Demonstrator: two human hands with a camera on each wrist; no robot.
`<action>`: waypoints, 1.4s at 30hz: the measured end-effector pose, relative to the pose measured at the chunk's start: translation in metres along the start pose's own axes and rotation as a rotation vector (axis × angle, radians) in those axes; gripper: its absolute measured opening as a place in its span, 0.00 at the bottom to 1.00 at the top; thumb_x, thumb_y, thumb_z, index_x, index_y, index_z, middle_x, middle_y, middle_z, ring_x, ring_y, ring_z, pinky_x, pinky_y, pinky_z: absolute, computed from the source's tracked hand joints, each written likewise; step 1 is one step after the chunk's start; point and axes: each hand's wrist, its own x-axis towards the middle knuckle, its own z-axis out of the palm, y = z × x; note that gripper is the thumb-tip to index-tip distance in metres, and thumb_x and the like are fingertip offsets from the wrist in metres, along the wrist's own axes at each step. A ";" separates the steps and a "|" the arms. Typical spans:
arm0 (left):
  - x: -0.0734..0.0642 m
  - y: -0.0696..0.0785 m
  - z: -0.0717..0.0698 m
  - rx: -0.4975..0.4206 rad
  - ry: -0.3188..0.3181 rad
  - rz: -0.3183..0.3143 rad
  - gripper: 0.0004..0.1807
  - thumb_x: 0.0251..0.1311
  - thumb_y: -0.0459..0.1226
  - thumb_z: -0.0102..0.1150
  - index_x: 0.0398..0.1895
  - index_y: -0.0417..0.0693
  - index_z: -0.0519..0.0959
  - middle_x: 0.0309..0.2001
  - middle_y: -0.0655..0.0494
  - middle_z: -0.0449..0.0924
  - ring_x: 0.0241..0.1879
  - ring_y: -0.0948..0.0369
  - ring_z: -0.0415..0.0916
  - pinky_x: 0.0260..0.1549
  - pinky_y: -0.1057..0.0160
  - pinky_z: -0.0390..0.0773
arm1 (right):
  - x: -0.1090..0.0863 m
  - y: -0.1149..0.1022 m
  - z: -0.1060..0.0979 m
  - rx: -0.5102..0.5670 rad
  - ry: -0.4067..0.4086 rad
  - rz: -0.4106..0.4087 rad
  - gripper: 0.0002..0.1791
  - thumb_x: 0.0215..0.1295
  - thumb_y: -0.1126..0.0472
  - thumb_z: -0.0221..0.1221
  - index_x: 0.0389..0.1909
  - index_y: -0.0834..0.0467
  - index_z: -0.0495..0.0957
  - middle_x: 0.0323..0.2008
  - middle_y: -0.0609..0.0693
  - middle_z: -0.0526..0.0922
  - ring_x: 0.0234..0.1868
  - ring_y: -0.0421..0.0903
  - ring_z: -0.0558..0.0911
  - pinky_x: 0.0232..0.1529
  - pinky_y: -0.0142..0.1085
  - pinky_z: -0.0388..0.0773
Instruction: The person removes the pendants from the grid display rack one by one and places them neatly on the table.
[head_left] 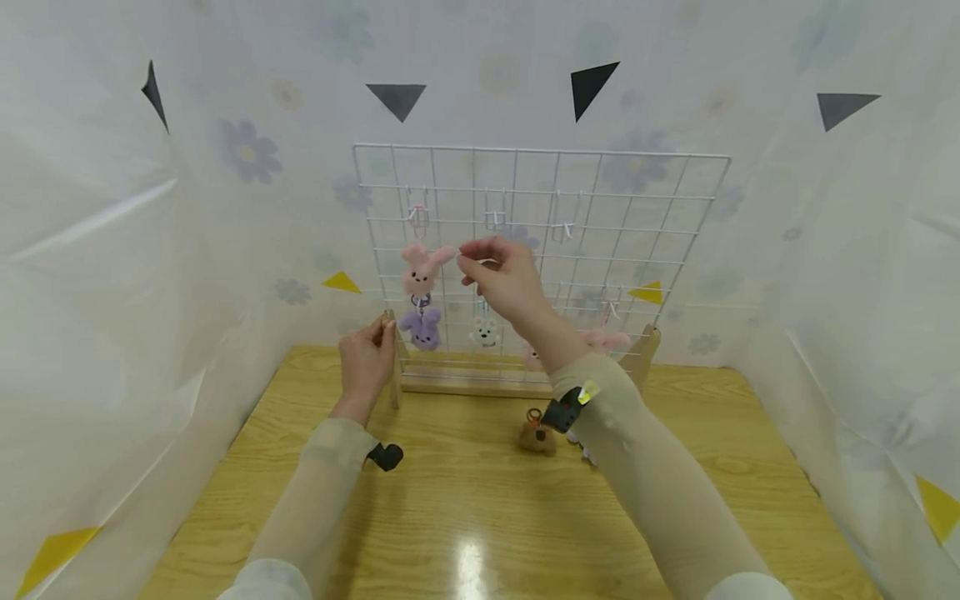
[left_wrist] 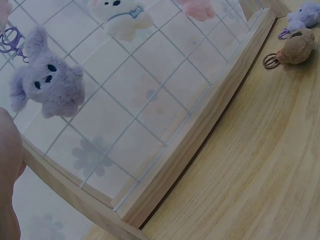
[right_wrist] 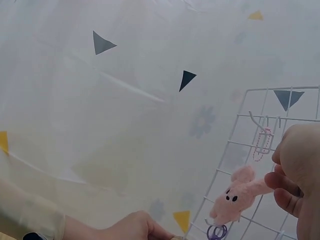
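A white wire grid rack (head_left: 667, 218) stands in a wooden base (head_left: 450, 385). My left hand (head_left: 365, 362) pinches the top of the base's left wooden post (head_left: 396, 375). A pink plush bunny keychain (head_left: 420, 273) hangs by a bead chain from the upper left hook. My right hand (head_left: 510, 275) is beside its outstretched ear, fingers loosely bent; the right wrist view shows the bunny (right_wrist: 235, 200) with its ear tip close to my fingers. Below it hangs a purple plush keychain (left_wrist: 52, 80), and to the right a white plush keychain (head_left: 485, 332).
Hooks with white price-tag ends (head_left: 495, 219) sit along the upper grid. Pink plush keychains (head_left: 606, 340) hang lower right, partly behind my right arm. On the wooden table (head_left: 450, 500) lie a brown plush keychain (left_wrist: 297, 47) and a pale purple one (left_wrist: 303, 17). Patterned sheeting surrounds the table.
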 end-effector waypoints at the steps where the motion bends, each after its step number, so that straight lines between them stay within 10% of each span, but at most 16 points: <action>1: 0.000 0.000 0.000 0.002 -0.001 0.001 0.15 0.76 0.37 0.63 0.53 0.30 0.86 0.37 0.36 0.89 0.31 0.46 0.89 0.32 0.49 0.89 | 0.001 -0.001 0.001 0.000 0.001 0.001 0.12 0.76 0.65 0.64 0.54 0.68 0.83 0.47 0.56 0.85 0.36 0.49 0.86 0.32 0.35 0.79; 42: -0.003 -0.001 -0.005 0.009 0.005 0.027 0.13 0.74 0.35 0.65 0.49 0.30 0.87 0.35 0.36 0.89 0.29 0.46 0.88 0.30 0.49 0.89 | 0.027 -0.022 0.051 0.063 0.046 0.013 0.15 0.76 0.66 0.63 0.60 0.65 0.80 0.49 0.53 0.83 0.39 0.54 0.87 0.36 0.45 0.85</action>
